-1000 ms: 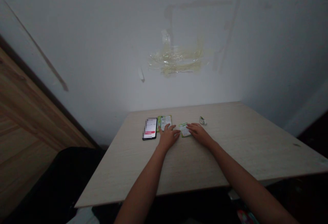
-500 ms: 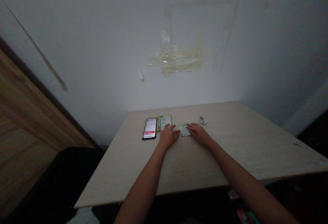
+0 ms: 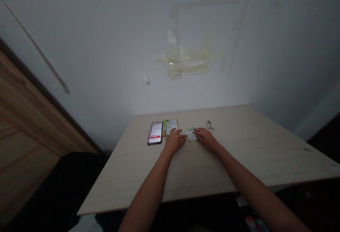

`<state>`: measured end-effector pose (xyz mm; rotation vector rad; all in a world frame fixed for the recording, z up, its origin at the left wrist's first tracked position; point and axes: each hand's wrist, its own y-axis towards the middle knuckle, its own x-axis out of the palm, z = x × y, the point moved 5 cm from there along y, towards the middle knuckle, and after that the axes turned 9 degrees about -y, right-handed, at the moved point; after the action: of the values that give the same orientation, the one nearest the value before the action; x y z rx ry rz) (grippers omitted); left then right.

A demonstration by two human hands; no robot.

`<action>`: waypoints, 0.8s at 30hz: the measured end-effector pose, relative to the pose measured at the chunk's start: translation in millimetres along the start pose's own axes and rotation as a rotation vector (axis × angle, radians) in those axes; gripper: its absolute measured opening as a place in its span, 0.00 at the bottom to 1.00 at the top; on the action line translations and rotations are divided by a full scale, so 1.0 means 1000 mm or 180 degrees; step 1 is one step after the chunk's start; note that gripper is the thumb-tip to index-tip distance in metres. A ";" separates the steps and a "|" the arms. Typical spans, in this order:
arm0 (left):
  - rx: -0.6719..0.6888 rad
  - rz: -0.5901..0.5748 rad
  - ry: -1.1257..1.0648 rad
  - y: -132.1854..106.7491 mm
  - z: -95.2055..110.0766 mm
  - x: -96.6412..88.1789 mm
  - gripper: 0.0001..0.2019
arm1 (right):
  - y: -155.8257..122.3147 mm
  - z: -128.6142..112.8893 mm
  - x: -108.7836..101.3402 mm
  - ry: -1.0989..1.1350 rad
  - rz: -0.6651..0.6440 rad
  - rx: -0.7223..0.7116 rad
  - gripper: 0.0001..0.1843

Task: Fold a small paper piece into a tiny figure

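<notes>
My left hand [image 3: 174,141] lies flat on the pale wooden table [image 3: 239,161], fingers spread, its tips on the lower edge of a green and white packet [image 3: 170,125]. My right hand [image 3: 205,137] rests palm down beside it, fingers stretched over the right side of a smaller green and white packet [image 3: 190,134]. Neither hand grips anything. A black phone [image 3: 155,133] with a lit screen lies flat just left of the larger packet.
A small crumpled wrapper [image 3: 210,125] lies to the right of my right hand. The table stands against a white wall with old yellowish tape remains [image 3: 183,62]. A wooden panel [image 3: 23,126] is at the left, a dark seat [image 3: 63,186] below it.
</notes>
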<state>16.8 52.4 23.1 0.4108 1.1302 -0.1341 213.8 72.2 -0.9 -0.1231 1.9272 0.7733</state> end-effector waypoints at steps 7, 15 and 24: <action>0.0013 -0.0001 0.0028 -0.001 0.000 0.000 0.13 | -0.001 -0.003 -0.002 -0.0056 -0.0022 0.0002 0.18; 0.0038 0.0034 0.0138 0.001 0.000 0.001 0.13 | 0.001 -0.004 -0.001 -0.0197 -0.0074 -0.0006 0.17; 0.0156 0.0205 0.0200 0.002 0.003 -0.002 0.12 | 0.000 -0.010 -0.006 -0.0272 -0.0086 -0.0047 0.17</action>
<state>19.2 53.3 26.4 0.4973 1.1759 -0.0930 209.2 65.0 7.3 -0.1230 1.8359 0.7632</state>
